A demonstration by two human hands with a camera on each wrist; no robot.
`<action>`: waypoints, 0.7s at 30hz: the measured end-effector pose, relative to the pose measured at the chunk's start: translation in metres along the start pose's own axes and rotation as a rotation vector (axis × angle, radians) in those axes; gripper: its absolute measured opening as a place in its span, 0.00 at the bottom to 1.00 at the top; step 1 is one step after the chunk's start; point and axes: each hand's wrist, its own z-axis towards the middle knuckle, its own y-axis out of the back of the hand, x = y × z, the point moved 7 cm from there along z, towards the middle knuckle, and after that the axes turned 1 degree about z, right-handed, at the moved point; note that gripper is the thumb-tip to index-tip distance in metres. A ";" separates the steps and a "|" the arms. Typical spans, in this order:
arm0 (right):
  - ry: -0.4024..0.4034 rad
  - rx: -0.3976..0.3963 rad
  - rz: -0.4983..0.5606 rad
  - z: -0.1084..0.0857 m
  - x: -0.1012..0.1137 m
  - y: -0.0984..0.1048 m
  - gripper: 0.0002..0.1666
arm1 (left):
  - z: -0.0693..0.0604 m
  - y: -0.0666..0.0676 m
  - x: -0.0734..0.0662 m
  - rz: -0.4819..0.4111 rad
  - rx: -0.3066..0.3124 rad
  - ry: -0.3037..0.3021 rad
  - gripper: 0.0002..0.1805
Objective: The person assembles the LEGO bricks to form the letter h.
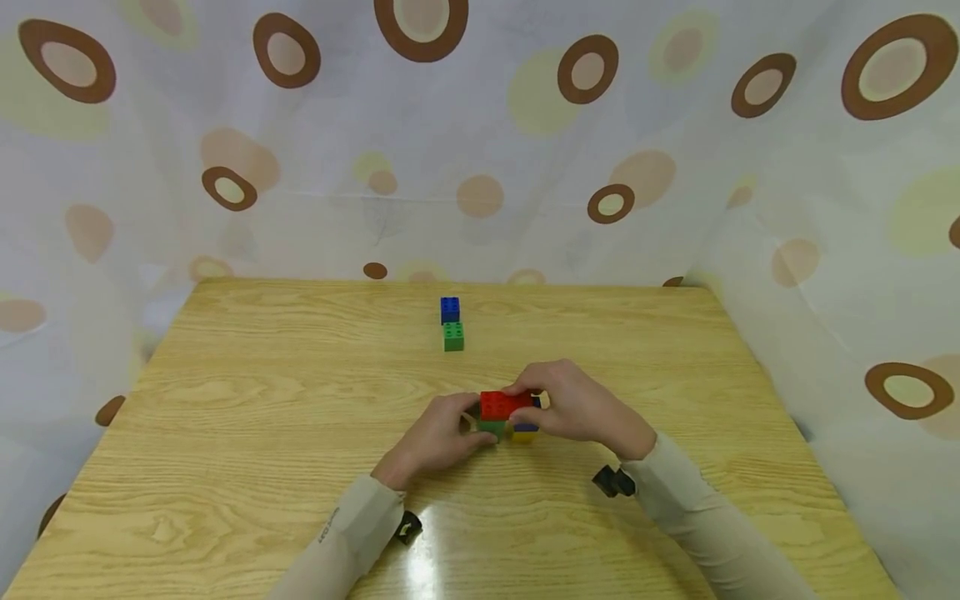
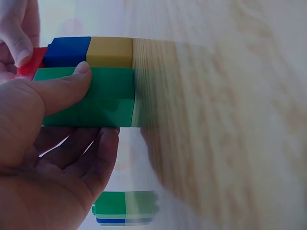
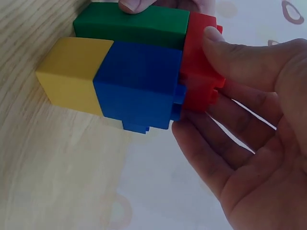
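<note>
My left hand (image 1: 438, 437) grips a stack of green bricks (image 2: 108, 88), thumb on the near side and fingers on the far side. Beside that stack stands a blue brick (image 3: 139, 79) on top of a yellow brick (image 3: 72, 72). A red brick (image 1: 501, 406) lies across the top of the green stack and reaches over part of the blue brick, some of whose studs stay exposed. Between thumb and fingers my right hand (image 1: 581, 408) holds the red brick. Whether the red brick is fully pressed down, I cannot tell.
Farther back on the wooden table (image 1: 300, 375) stand a green brick (image 1: 453, 337) and, just behind it, a dark blue brick (image 1: 450, 310). A patterned cloth (image 1: 480, 150) hangs behind and at the sides of the table. Black wrist devices (image 1: 613, 482) sit below both wrists.
</note>
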 end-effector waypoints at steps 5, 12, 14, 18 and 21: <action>-0.046 -0.014 0.004 -0.003 0.002 -0.002 0.14 | 0.000 -0.001 -0.003 0.003 0.002 0.004 0.18; -0.046 -0.040 0.022 -0.007 -0.002 -0.009 0.18 | -0.002 0.000 -0.002 -0.013 -0.004 0.027 0.18; -0.045 -0.039 0.032 -0.008 -0.003 -0.010 0.19 | -0.002 -0.001 -0.002 -0.015 -0.003 0.033 0.17; -0.048 -0.042 0.037 -0.007 -0.002 -0.008 0.18 | 0.000 0.001 -0.002 -0.009 -0.007 0.039 0.16; -0.035 -0.060 0.027 -0.011 -0.003 -0.010 0.18 | 0.000 -0.001 -0.003 -0.008 0.001 0.032 0.16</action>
